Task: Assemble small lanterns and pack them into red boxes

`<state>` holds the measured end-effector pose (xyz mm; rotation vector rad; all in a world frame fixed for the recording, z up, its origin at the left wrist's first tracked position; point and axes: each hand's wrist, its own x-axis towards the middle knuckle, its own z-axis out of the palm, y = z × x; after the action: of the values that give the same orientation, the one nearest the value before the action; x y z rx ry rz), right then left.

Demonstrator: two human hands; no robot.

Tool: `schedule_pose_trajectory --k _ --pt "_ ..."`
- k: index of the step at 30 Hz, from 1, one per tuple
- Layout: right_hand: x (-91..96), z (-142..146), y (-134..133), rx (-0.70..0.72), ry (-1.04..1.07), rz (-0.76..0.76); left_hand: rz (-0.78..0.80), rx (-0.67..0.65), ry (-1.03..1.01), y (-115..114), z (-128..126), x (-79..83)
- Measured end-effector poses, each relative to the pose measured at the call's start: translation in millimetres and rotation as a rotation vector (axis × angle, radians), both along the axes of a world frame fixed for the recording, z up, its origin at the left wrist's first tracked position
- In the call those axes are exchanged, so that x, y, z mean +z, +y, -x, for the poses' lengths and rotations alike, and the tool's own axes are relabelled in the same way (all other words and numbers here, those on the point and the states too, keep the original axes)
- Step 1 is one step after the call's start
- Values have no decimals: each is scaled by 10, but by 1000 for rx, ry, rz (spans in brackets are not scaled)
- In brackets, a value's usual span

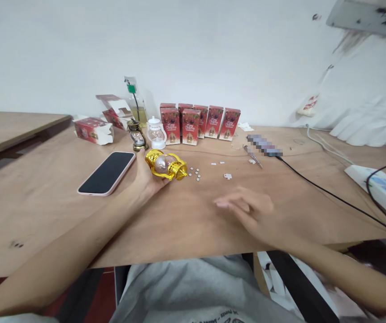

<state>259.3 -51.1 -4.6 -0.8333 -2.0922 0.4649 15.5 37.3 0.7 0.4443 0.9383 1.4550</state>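
Behind the gold lantern [166, 164], red boxes [190, 127] read "Merry Christmas".

Right hand [248, 207], right of centre: blurred. Shirt lettering [224, 315], bottom edge: cut off. Wall fixture [369, 20], upper right: cropped.

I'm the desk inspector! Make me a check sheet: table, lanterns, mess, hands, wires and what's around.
Surface: wooden tabletop; dark marks near its left front.
Job's things: gold lantern, tipped sideways; bronze lantern and white lantern standing behind; small round pieces nearby; red Christmas boxes beyond.
Clutter: pink-cased phone, paper scraps, screwdriver-like tool.
Hands: left hand grips the gold lantern; right hand, blurred, nothing seen in it.
Cables: black cable from the pixelated device; white cable at right.
Surroundings: white wall, hanging bag.
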Motion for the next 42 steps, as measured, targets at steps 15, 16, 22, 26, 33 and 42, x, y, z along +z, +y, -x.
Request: schedule_pose_trajectory --k 15,16,22,26,33,42 --pt "-133 263 634 -104 17 -263 -638 -90 1088 -324 -145 -4" --pt "-139 278 623 -89 -19 -347 -647 -97 1132 -321 -140 -22" --pt "-174 387 583 -161 -254 -704 -796 68 1664 -294 -122 -77" --pt "-142 422 543 -214 -297 -833 -1058 256 2152 -303 -123 -103" --pt "-155 448 524 -234 -356 -842 -1207 413 2363 -317 -159 -121" --pt "-185 451 538 -237 -431 -867 -1254 396 2374 -332 -180 -138"
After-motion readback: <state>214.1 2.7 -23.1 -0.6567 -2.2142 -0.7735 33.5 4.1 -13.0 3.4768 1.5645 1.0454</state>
